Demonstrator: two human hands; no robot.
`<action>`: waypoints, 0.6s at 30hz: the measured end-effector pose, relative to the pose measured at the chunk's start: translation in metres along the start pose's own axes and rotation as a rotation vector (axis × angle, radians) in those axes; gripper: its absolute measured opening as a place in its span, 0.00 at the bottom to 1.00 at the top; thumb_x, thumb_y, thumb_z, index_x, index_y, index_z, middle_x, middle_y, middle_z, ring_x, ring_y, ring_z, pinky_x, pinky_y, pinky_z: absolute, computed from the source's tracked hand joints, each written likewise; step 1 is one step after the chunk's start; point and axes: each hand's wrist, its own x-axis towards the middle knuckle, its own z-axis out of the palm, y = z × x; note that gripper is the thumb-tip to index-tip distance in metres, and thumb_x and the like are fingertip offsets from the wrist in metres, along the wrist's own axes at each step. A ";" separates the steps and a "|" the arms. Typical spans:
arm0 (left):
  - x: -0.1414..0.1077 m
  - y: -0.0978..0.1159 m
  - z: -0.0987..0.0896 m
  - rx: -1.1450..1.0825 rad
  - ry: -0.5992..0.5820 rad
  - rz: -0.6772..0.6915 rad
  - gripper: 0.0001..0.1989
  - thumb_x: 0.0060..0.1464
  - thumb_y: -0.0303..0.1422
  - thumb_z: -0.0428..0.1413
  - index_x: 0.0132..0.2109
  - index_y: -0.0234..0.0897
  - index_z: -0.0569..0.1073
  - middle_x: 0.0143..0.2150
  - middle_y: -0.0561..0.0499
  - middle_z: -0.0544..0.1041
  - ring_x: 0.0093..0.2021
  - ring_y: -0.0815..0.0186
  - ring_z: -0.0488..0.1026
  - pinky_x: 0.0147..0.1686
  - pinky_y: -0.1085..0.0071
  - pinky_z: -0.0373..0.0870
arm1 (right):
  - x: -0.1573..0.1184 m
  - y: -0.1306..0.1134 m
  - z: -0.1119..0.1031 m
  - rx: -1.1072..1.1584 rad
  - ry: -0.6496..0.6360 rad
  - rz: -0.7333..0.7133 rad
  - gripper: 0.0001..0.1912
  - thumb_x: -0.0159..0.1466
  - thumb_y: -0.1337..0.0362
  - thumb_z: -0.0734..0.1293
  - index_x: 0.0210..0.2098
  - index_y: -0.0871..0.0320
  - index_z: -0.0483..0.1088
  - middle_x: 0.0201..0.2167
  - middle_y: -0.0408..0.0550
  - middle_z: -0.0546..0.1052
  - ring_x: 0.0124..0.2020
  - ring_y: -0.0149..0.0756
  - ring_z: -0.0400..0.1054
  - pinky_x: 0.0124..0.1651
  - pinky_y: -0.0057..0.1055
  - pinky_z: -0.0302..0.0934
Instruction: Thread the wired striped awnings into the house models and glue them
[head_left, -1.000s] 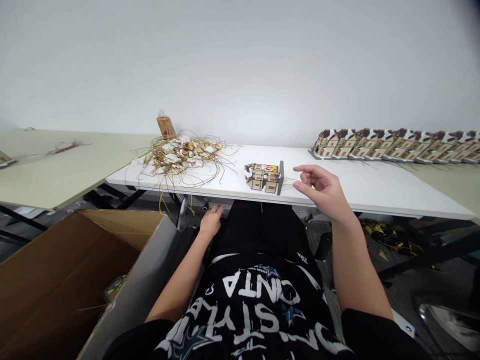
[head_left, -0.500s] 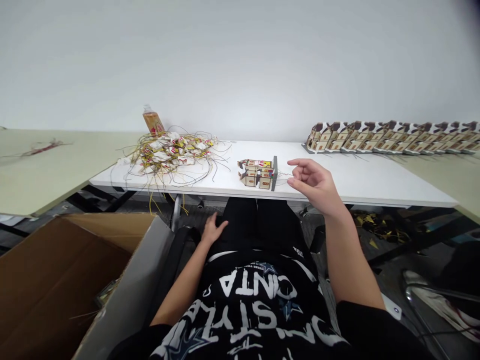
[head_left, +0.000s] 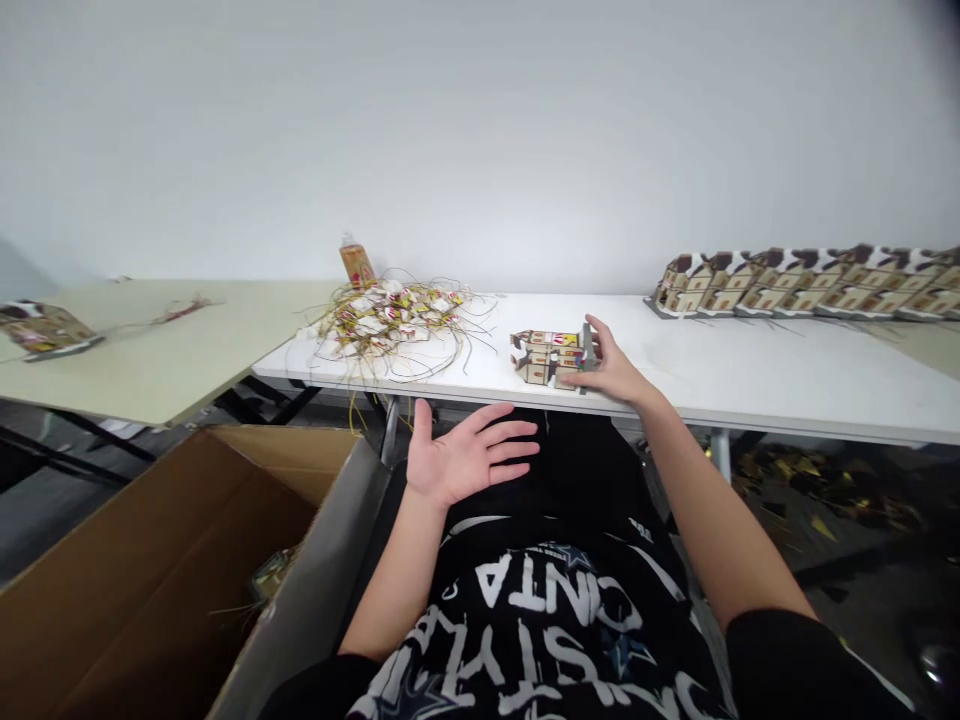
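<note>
A small model house [head_left: 546,358] lies on its side on the white table [head_left: 750,375], its grey base facing right. My right hand [head_left: 611,368] grips it around the base, thumb at the near side and fingers at the far side. Over my lap, in front of the table's edge, my left hand [head_left: 469,458] is raised with its fingers spread and nothing in it. To the left of the house is a tangled heap of thin wires [head_left: 390,320] with white and red-striped pieces.
Several model houses [head_left: 787,282] stand in a row at the back right. A bottle [head_left: 356,262] is behind the wires. Another house [head_left: 46,328] sits on the left table [head_left: 150,370]. A large cardboard box [head_left: 150,560] is at lower left.
My right hand has closed on the house's base. My left hand has risen from beside my lap and spread open. The view has turned left, bringing in the house on the left table.
</note>
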 end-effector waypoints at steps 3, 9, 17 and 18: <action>-0.005 0.010 0.014 -0.140 -0.129 0.046 0.55 0.44 0.74 0.31 0.61 0.35 0.68 0.60 0.33 0.71 0.60 0.41 0.68 0.58 0.47 0.63 | 0.001 -0.001 0.007 0.017 0.113 0.028 0.67 0.40 0.49 0.82 0.69 0.55 0.44 0.61 0.62 0.61 0.55 0.53 0.65 0.56 0.50 0.64; 0.051 0.028 0.031 0.054 0.096 0.002 0.40 0.51 0.65 0.48 0.54 0.34 0.71 0.57 0.36 0.73 0.57 0.48 0.72 0.57 0.55 0.67 | -0.007 -0.028 0.037 -0.190 0.573 -0.110 0.59 0.44 0.46 0.79 0.66 0.56 0.50 0.59 0.61 0.62 0.60 0.58 0.59 0.61 0.56 0.56; 0.179 0.053 0.051 0.369 0.301 0.205 0.25 0.47 0.47 0.65 0.45 0.34 0.74 0.48 0.41 0.78 0.51 0.52 0.75 0.52 0.57 0.72 | 0.000 -0.045 0.054 -0.452 0.613 -0.489 0.62 0.51 0.53 0.77 0.69 0.54 0.32 0.65 0.63 0.49 0.68 0.58 0.43 0.68 0.58 0.44; 0.190 0.056 0.047 0.415 0.330 0.252 0.24 0.45 0.43 0.67 0.45 0.33 0.74 0.48 0.41 0.78 0.51 0.51 0.75 0.53 0.56 0.71 | -0.002 -0.044 0.052 -0.442 0.569 -0.490 0.63 0.51 0.54 0.77 0.69 0.54 0.30 0.67 0.63 0.47 0.69 0.58 0.40 0.68 0.59 0.44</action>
